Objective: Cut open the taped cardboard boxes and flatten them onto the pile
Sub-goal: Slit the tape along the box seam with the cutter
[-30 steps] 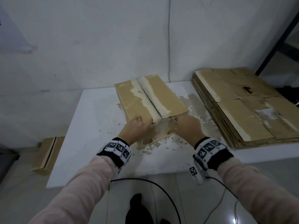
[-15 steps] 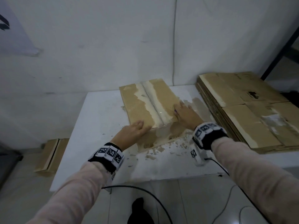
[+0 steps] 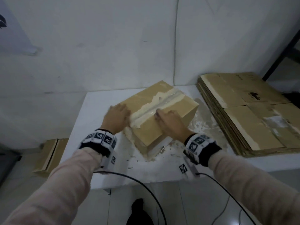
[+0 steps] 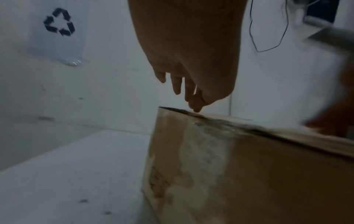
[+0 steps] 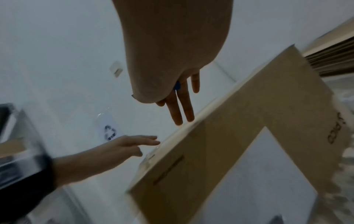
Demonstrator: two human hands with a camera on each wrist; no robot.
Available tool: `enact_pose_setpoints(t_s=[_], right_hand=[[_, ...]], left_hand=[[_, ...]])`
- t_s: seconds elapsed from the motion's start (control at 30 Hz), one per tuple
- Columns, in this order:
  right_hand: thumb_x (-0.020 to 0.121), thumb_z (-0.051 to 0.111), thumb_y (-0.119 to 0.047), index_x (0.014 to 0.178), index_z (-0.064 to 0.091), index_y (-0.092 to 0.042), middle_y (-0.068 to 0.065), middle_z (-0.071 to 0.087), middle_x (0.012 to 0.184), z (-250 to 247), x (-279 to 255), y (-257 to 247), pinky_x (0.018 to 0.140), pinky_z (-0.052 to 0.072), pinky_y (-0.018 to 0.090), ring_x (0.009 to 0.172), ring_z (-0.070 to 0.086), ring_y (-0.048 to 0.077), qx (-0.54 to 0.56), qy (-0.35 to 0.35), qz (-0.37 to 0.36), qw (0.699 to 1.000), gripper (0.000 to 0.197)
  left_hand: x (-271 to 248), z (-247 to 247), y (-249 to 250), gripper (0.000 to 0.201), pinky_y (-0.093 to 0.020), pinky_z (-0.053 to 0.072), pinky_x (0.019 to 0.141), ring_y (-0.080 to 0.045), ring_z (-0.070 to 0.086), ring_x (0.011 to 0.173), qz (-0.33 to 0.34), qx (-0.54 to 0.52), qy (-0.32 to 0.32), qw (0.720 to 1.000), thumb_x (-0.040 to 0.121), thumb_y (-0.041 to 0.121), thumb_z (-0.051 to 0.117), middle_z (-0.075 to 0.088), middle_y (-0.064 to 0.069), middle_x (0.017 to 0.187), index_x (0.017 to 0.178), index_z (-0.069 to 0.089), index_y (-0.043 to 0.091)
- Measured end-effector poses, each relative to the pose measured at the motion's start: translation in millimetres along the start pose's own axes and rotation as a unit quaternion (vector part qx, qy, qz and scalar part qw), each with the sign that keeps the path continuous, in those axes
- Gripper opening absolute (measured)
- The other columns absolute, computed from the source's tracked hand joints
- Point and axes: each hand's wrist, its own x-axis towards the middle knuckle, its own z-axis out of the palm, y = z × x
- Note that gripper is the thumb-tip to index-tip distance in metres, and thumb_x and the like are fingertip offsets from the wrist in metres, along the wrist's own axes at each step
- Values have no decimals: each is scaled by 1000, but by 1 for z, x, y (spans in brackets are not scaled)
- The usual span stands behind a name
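A taped cardboard box [image 3: 146, 99] stands skewed on the white table [image 3: 94, 125], its torn tape seam [image 3: 164, 101] running from near left to far right. My left hand [image 3: 117, 116] lies flat with straight fingers on the box's left top edge; it also shows as the left hand [image 4: 184, 91] and left hand [image 5: 134, 142]. My right hand [image 3: 168, 122] rests on top beside the seam, its fingertips [image 5: 182, 118] touching the box [image 5: 249, 128]. A small blue cutter [image 5: 177, 86] is tucked in that hand, mostly hidden.
A pile of flattened boxes [image 3: 243, 114] lies at the table's right. Cardboard scraps [image 3: 201, 125] litter the table around the box. Another cardboard box [image 3: 50, 155] sits on the floor at left. Cables [image 3: 146, 189] hang below the table's near edge. A dark frame leg [image 3: 282, 51] stands at back right.
The box has swung clockwise, so its seam now points to the far right. Both hands left its near end and moved onto the top.
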Motion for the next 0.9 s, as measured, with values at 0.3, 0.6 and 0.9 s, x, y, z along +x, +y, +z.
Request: enact_pose_setpoints(t_s=[0.3,0.6,0.9], right_hand=[[104,27,-23,117,49,-3,19,57,121,-15,15,105,110,24,46,110,54,33,-4,-64,166,984,32],[98,30,-29,79,51,-7,1,43,43,7,-13,45,63,37,29,40,47,28,10,90,-16,996,36],[103,37,-26,91,46,-11,5,67,83,-7,-20,70,64,44,32,71,61,17,279,86,163,943,21]], left_hand=[[-12,36,63,83,-42,8,117,-23,6,147,182,44,-74,980,80,70,-6,3,-1,161,152,6,30],[23,1,-2,62,-51,21,113,-29,37,131,-47,160,-43,985,94,10,42,29,-5,147,149,20,29],[14,14,107,67,-40,33,103,-35,39,128,76,-27,-57,995,92,62,34,42,-15,140,135,45,12]])
